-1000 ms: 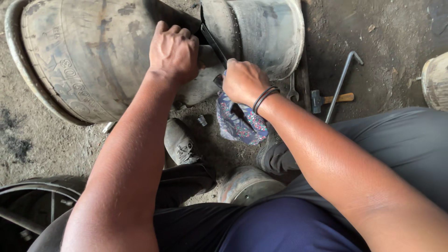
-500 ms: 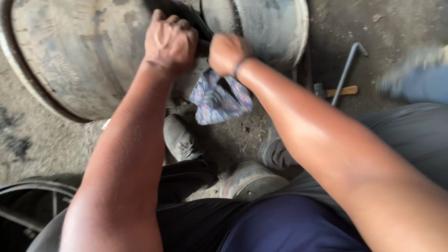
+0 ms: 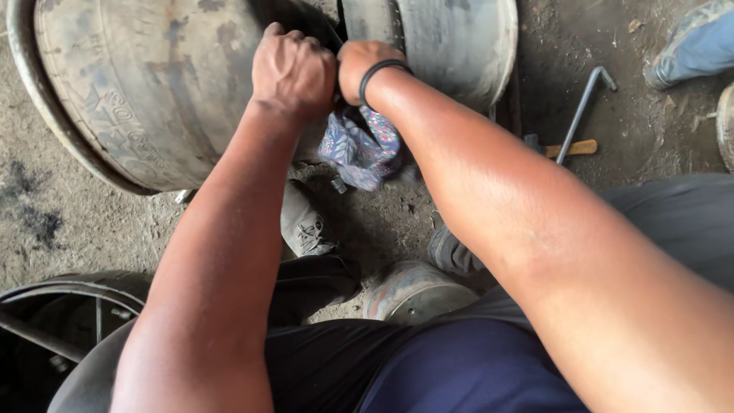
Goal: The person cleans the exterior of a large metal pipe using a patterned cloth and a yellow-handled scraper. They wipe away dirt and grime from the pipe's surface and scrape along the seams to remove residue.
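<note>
Your left hand sits curled over the top edge of the big dusty tyre, its fingers bent down into the dark gap between that tyre and the second one beside it. The grip looks like a brace: the knuckles are up and the fingertips are tucked out of view, so you can press or pull on the rubber lip without the tyre rolling on the dirt floor. Your right hand is pressed close against the left, wrist ringed by a black band, and its fingers are closed into a fist at the same gap. A patterned cloth hangs just below that fist (whether the fingers actually pinch it, or only something hidden in the gap, you cannot tell from here). The cloth dangles free above the ground, touching nothing below it.

Both tyres stand upright, leaning near each other, which keeps the gap at a height your arms reach while you sit. Your shoes are planted just under the work, between your knees and the tyres. Well to the right, a bent metal bar and a wooden-handled tool lie on the floor, and another person's shoe shows at the corner.
</note>
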